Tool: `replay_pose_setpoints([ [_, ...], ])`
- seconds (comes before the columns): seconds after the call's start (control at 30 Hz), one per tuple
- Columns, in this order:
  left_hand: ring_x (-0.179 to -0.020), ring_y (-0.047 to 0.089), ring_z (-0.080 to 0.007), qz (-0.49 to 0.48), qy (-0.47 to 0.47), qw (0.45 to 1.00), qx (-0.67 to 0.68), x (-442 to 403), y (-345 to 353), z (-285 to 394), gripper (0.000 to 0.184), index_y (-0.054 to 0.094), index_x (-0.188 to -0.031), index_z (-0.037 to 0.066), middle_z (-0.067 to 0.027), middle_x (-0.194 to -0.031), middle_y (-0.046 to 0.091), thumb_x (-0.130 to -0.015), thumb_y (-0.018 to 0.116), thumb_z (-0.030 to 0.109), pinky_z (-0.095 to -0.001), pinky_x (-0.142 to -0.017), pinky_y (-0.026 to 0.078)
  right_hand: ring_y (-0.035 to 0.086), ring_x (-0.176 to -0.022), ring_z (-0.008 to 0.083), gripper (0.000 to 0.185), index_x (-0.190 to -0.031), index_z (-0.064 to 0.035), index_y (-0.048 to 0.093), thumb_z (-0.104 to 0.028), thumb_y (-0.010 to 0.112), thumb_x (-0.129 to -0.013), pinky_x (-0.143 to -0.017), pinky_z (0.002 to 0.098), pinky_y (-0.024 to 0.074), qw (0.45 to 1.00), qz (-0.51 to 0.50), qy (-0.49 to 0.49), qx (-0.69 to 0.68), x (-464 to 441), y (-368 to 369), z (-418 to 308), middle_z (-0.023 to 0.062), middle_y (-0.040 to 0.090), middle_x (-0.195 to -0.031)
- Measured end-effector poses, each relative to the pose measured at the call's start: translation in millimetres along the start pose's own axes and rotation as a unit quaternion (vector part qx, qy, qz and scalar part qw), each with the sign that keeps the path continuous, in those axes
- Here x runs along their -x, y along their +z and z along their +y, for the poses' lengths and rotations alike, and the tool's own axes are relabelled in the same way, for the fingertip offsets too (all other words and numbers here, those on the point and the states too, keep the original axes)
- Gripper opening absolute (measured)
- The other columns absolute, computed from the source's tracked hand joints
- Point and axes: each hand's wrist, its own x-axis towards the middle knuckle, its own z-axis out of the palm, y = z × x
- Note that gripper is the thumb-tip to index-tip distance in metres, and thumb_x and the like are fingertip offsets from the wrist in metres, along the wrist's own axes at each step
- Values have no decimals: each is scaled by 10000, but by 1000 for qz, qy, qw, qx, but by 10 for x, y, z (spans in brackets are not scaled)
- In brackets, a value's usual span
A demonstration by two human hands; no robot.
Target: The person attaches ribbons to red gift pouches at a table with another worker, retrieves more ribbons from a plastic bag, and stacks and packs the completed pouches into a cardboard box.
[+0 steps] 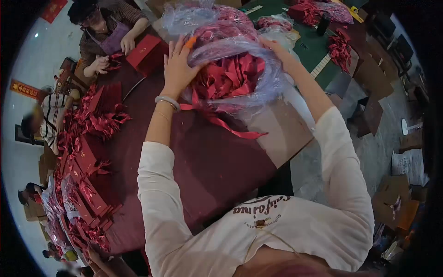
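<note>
A clear plastic bag [272, 85] full of red ribbons [230, 76] lies open on the dark red table. At the bag's left side is my left hand [180, 67], its fingers apart and pointing away from me, the thumb at the bag's edge. Something orange shows beside its fingertips. My right hand [277, 53] is at the bag's far right side, its fingers mostly hidden by plastic. One loose ribbon [235, 131] trails from the bag toward me over the table.
Red boxes with ribbons [87, 161] are piled along the table's left side. A co-worker [108, 32] handles ribbon at the far left beside a red box [146, 51]. More bagged ribbons lie on a green surface [318, 60] beyond. Cardboard boxes [392, 198] stand on the right.
</note>
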Motion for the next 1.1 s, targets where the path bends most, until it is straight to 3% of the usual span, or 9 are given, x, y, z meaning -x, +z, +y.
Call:
replay_pose_setpoints([
  [0.17,-892,616,-335,68,-220,906,354,-30,273,-160,294,612,-1055,47,-179,-937,641,-882,529,270,-360,-759,466,575,-954,234,447,-1137,-6,554,-223,641,-756,-823,327,449,913,118,-330,207,-548,468,-17,138,635,-1005],
  [0.5,-903,576,-363,4,-286,925,249,-206,-21,-94,470,576,-1020,11,-211,-927,610,-785,622,415,-400,-762,439,598,-954,266,585,-1177,-14,533,-482,567,-828,-843,343,439,848,165,-213,456,-746,58,-81,202,615,-1058],
  [0.57,-982,536,-368,67,-250,949,181,-61,4,-171,564,552,-1027,-25,-236,-1002,573,-746,660,452,-401,-794,424,612,-869,286,576,-1105,18,560,-480,586,-818,-800,358,457,798,184,-278,502,-379,29,-359,211,633,-918],
  [0.6,-1060,495,-373,130,-206,963,113,0,-4,-192,662,527,-1035,-60,-262,-1077,537,-706,698,488,-402,-825,408,609,-728,307,555,-1008,29,548,-490,586,-817,-709,377,471,638,302,-500,502,-283,-4,-247,169,618,-751],
  [0.83,-753,600,-315,-71,-385,901,189,619,-391,217,549,599,-799,0,-144,-738,611,-751,622,547,-414,-689,460,611,-686,361,681,-963,34,495,-622,540,-787,-655,417,473,804,104,-192,552,1093,480,58,180,613,-727],
  [0.93,-759,628,-303,-101,-270,945,157,690,-54,12,522,604,-786,-13,-172,-736,623,-795,591,509,-391,-667,468,609,-576,194,549,-873,13,490,-528,568,-818,-511,342,477,921,90,-36,377,927,541,188,97,573,-635],
  [1.0,-807,630,-303,-198,-361,868,278,737,-8,-100,406,601,-904,5,-149,-807,642,-866,539,404,-411,-713,484,596,-579,182,475,-878,-2,499,-469,577,-831,-504,326,473,902,131,-124,393,605,304,576,99,578,-684],
  [1.07,-888,613,-305,-67,-528,413,739,903,176,-204,285,557,-1027,39,-123,-942,642,-915,467,285,-475,-760,488,583,-582,169,401,-883,-18,509,-409,586,-844,-497,310,468,872,169,-209,410,571,266,749,101,584,-734],
  [1.1,-966,581,-308,-61,-543,314,776,906,169,-229,216,504,-1069,62,-100,-1008,609,-930,418,204,-552,-802,468,556,-595,164,317,-889,-31,509,-337,582,-850,-513,300,459,965,165,-144,141,585,347,786,94,564,-760],
])
